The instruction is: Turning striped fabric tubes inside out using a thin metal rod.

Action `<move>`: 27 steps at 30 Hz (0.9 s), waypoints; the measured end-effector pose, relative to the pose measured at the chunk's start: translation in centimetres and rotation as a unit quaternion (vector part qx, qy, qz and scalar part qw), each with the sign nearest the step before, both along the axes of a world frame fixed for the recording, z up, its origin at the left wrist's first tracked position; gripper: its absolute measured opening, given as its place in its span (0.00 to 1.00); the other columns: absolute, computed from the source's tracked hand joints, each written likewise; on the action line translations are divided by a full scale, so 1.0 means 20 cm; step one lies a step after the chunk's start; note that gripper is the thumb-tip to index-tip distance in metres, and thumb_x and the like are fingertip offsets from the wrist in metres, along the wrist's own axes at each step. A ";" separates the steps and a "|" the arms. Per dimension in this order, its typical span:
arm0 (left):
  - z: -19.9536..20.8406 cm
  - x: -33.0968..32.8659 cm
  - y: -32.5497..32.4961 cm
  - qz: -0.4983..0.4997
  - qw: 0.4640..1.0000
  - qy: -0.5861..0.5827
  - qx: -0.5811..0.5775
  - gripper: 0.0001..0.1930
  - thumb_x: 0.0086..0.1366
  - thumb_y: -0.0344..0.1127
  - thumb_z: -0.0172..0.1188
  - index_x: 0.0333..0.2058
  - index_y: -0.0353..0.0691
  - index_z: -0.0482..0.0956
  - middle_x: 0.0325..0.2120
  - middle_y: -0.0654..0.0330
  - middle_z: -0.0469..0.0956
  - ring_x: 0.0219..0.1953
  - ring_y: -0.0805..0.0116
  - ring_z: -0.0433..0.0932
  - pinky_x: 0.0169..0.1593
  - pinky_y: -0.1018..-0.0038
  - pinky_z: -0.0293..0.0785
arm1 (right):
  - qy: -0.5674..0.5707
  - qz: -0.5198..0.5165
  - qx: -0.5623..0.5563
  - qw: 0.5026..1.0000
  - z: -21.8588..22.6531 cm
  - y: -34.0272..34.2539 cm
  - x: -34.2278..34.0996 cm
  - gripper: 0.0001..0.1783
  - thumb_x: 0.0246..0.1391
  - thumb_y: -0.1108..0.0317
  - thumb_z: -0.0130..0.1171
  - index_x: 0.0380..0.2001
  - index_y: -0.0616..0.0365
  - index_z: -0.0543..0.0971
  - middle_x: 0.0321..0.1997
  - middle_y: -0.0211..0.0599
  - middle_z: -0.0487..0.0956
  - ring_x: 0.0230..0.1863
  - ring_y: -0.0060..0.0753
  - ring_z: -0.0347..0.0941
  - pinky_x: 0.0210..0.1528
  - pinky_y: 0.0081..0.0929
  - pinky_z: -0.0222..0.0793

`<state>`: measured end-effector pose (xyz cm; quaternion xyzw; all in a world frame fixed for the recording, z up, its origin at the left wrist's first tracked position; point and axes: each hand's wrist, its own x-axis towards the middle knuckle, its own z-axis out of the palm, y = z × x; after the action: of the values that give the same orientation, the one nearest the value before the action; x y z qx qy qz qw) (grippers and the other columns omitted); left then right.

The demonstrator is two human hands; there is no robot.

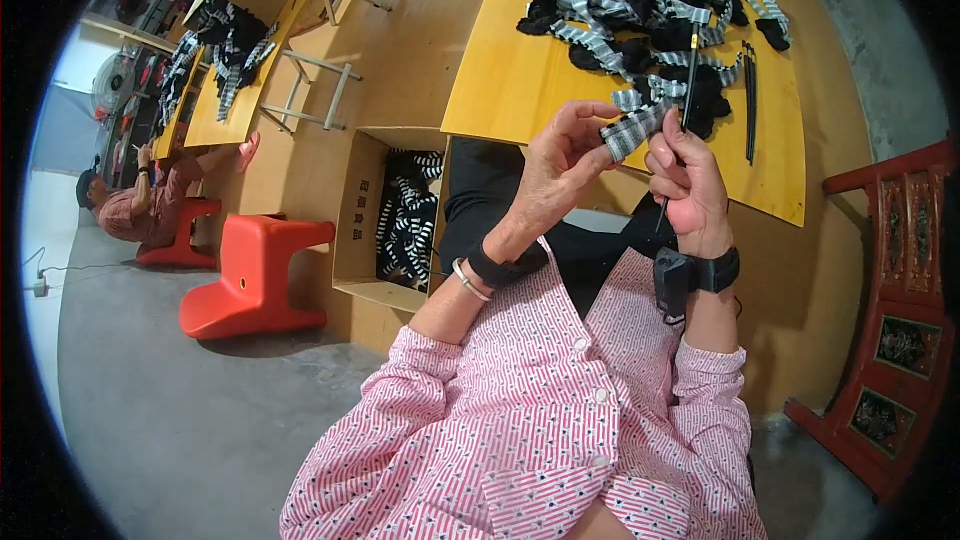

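My left hand point(568, 162) pinches one end of a grey-and-black striped knit piece point(628, 134) between thumb and fingers, just over the table's near edge. Curled around a thin black stick point(692, 70) is my right hand point(688, 178), close beside the knit piece. The stick slants upright and has a gold-coloured band near its top; its lower end shows below my fist. Whether my right fingertips also grip the cloth is hard to make out. Beyond both hands lies a heap of similar striped and black knit pieces point(640, 0).
The heap rests on a yellow table point(500, 70), with several thin black sticks point(750, 105) at its right. An open cardboard box point(356, 210) of striped knits stands left of my legs. Further left are a red plastic chair point(250, 275) and a seated person point(150, 200). Carved red furniture point(900, 320) stands right.
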<state>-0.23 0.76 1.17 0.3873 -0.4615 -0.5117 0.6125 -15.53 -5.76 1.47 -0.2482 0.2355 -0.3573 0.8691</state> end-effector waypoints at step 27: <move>-0.05 -0.04 0.00 0.123 0.971 -0.207 -0.020 0.17 0.48 0.17 0.54 0.38 0.35 0.64 0.25 0.62 0.73 0.33 0.78 0.73 0.37 0.83 0.70 | 0.549 -0.135 -0.604 0.562 0.02 0.22 0.08 0.10 0.45 0.72 0.52 0.33 0.64 0.69 0.30 0.41 0.71 0.30 0.40 0.72 0.29 0.28 0.69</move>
<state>-1.02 0.79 0.11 0.5261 -0.5372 -0.3324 0.5694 -13.93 -1.26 1.79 -0.8285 0.4273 -0.3242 0.1609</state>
